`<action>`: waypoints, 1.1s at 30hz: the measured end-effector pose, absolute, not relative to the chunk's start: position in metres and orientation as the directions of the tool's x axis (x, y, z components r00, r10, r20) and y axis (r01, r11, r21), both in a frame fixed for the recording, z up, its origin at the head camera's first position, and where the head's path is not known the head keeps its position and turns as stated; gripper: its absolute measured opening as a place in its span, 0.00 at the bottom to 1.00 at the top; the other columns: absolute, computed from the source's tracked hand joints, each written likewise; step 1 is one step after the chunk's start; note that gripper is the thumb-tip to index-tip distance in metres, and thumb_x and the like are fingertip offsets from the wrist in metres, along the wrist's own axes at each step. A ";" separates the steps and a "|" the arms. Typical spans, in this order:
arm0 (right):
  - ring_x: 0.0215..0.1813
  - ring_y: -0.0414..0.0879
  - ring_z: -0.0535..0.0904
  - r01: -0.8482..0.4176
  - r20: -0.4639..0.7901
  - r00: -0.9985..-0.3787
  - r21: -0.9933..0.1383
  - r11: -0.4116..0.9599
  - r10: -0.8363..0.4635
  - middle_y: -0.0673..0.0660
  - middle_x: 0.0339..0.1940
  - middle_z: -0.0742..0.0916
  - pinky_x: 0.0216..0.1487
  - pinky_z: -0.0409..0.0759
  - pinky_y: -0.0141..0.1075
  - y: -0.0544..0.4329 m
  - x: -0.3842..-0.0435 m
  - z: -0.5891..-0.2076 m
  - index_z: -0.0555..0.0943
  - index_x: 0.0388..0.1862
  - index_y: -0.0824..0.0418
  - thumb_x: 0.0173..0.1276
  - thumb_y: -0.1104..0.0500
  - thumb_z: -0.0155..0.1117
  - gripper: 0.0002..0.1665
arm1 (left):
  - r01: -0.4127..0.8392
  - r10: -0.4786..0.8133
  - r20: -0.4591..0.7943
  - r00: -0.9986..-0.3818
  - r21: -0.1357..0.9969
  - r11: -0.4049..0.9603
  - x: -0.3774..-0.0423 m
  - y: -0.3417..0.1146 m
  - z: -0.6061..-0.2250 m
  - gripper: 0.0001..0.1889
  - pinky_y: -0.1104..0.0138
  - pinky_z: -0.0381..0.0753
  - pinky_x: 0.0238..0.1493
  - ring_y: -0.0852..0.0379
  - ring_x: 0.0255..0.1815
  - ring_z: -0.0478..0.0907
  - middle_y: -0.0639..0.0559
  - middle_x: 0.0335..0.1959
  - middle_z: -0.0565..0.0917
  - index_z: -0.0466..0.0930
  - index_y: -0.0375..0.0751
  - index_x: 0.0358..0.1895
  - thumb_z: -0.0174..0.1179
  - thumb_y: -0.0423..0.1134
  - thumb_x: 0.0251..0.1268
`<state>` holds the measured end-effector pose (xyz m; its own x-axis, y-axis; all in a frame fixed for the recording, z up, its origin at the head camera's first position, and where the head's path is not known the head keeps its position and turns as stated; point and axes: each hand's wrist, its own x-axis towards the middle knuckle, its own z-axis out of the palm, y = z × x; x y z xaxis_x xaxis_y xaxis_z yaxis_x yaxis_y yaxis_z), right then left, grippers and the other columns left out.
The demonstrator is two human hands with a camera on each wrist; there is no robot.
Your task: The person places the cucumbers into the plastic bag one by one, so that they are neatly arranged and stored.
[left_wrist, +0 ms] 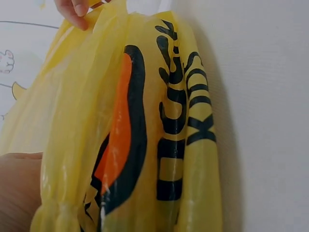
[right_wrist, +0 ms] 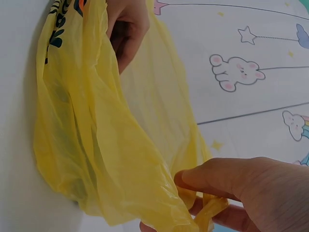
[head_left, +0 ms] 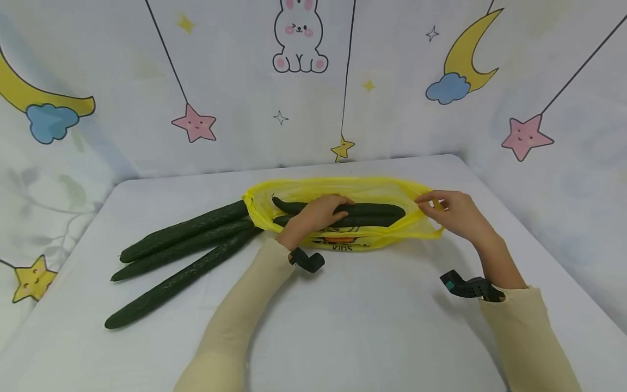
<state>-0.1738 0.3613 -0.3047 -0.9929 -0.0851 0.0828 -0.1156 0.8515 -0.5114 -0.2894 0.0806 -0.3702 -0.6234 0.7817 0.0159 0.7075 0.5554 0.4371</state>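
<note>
A yellow plastic bag [head_left: 364,189] lies on its side with its mouth spread, black lettering on its front. Two dark green cucumbers lie inside it, an upper cucumber [head_left: 379,210] and a lower cucumber [head_left: 369,221]. My left hand [head_left: 318,212] reaches into the bag, fingers and thumb curled over the upper cucumber; their tips are partly hidden. At the bag's right end, my right hand [head_left: 455,213] pinches the rim near a handle loop. The right wrist view shows that thumb [right_wrist: 193,176] against the plastic.
Left of the bag, three long cucumbers lie slantwise on the white table [head_left: 372,316]: a back cucumber [head_left: 181,234], a middle cucumber [head_left: 181,252] and a front cucumber [head_left: 181,282]. Their right ends meet the bag's left end. A printed cloth backdrop [head_left: 235,71] stands behind the table.
</note>
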 end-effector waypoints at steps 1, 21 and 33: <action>0.46 0.61 0.76 -0.116 0.083 -0.993 -0.511 0.851 -0.086 0.70 0.57 0.80 0.32 0.75 0.37 0.361 -0.173 -0.305 0.83 0.53 0.66 0.74 0.55 0.58 0.18 | 0.712 0.781 0.016 -0.624 0.424 0.560 -0.288 0.080 -0.370 0.21 0.61 0.71 0.65 0.51 0.66 0.72 0.47 0.66 0.75 0.72 0.41 0.67 0.53 0.40 0.75; 0.44 0.60 0.74 -0.144 0.100 -0.989 -0.498 0.855 -0.108 0.72 0.56 0.80 0.33 0.75 0.37 0.355 -0.169 -0.309 0.82 0.53 0.68 0.73 0.56 0.58 0.18 | 0.744 0.782 0.027 -0.623 0.329 0.582 -0.268 0.056 -0.371 0.26 0.59 0.68 0.68 0.48 0.69 0.68 0.45 0.70 0.69 0.70 0.42 0.69 0.58 0.44 0.71; 0.46 0.63 0.75 -0.159 0.108 -0.987 -0.472 0.867 -0.122 0.73 0.55 0.81 0.36 0.75 0.39 0.356 -0.171 -0.310 0.82 0.52 0.67 0.73 0.56 0.59 0.18 | 0.713 0.747 0.048 -0.664 0.343 0.612 -0.254 0.035 -0.363 0.22 0.58 0.70 0.66 0.49 0.67 0.70 0.45 0.66 0.74 0.73 0.42 0.66 0.56 0.44 0.73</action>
